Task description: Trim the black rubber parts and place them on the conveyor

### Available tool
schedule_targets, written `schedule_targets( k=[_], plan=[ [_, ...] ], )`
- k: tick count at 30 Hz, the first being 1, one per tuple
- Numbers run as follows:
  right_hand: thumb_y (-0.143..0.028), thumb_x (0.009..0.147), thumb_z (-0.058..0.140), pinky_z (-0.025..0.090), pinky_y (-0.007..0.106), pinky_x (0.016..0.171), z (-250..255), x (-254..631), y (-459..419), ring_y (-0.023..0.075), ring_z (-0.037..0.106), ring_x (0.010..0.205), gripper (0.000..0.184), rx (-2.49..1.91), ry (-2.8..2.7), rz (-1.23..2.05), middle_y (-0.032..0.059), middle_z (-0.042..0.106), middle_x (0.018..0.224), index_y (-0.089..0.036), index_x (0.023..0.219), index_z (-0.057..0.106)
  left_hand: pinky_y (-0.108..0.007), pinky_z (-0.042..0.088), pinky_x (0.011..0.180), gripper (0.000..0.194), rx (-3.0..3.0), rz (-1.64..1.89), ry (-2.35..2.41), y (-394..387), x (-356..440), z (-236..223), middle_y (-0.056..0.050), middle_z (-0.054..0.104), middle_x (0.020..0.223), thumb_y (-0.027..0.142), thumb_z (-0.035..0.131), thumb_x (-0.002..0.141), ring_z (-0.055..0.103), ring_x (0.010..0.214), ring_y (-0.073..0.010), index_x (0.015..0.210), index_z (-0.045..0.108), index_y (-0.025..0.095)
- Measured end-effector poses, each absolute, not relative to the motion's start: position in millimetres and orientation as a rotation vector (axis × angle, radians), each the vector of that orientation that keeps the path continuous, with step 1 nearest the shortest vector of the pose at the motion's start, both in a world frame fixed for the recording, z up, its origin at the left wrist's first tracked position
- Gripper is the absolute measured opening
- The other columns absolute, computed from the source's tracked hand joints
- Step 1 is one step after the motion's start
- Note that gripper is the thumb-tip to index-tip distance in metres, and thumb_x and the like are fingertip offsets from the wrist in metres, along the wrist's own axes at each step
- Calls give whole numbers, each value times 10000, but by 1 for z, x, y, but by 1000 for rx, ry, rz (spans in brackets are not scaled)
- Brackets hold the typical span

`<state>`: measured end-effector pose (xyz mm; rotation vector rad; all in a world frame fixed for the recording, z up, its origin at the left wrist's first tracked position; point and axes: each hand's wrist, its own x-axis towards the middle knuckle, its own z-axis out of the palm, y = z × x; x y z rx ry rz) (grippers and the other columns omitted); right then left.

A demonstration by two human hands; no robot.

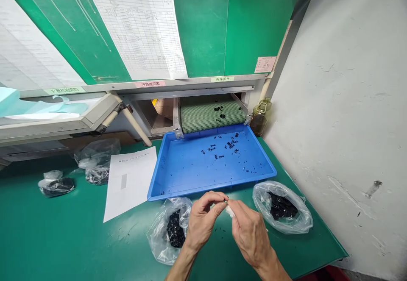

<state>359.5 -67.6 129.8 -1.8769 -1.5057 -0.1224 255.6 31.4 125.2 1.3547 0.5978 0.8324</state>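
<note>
My left hand (pixel 202 218) and my right hand (pixel 252 231) meet in front of the blue tray (pixel 187 175), fingertips nearly touching. The left thumb and forefinger are pinched together at a tiny dark spot too small to make out. My right hand is closed, with a small white object (pixel 230 211) showing between its fingers; its kind is not clear. Beside my left hand lies an open plastic bag (pixel 159 234) of small black parts. Another open plastic bag (pixel 303 217), holding larger black pieces, lies to the right of my right hand.
A green conveyor belt (pixel 200 113) with a few black parts ends above the tray, where several more parts lie scattered. White paper (pixel 130 183) and tied bags (pixel 57 186) are on the left. A bottle (pixel 260 118) stands by the right wall (pixel 343 103).
</note>
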Motion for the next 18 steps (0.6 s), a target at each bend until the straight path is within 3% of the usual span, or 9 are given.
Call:
schedule_targets(
  k=[6, 9, 13, 18],
  plan=[
    [-53, 818, 313, 417, 228, 574, 132, 351, -55, 152, 591, 649, 366, -1792, -1341, 115, 42, 635, 765, -190, 963, 620, -305, 515, 779, 20, 1335, 939, 564, 37, 257, 120, -44, 695, 833, 218, 706, 755, 631, 842, -189, 764, 689, 212],
    [-102, 855, 314, 364, 224, 521, 130, 349, -48, 130, 507, 565, 303, -1788, -1259, 263, 3, 570, 667, -194, 872, 602, -309, 517, 785, 56, 1318, 943, 615, 40, 257, 113, -51, 698, 846, 242, 712, 751, 637, 847, -193, 772, 680, 201],
    [-233, 910, 349, 247, 220, 437, 123, 350, -41, 97, 311, 467, 276, -1759, -1138, 538, -62, 365, 528, -208, 668, 481, -310, 530, 772, 111, 1280, 918, 687, 41, 257, 105, -55, 700, 848, 278, 722, 734, 649, 825, -196, 777, 667, 192],
    [-269, 901, 382, 258, 212, 465, 119, 367, -37, 90, 333, 489, 261, -1731, -1109, 617, -65, 385, 538, -198, 670, 479, -308, 537, 788, 143, 1196, 841, 770, 41, 264, 106, -57, 729, 873, 280, 717, 728, 670, 837, -199, 833, 680, 189]
  ],
)
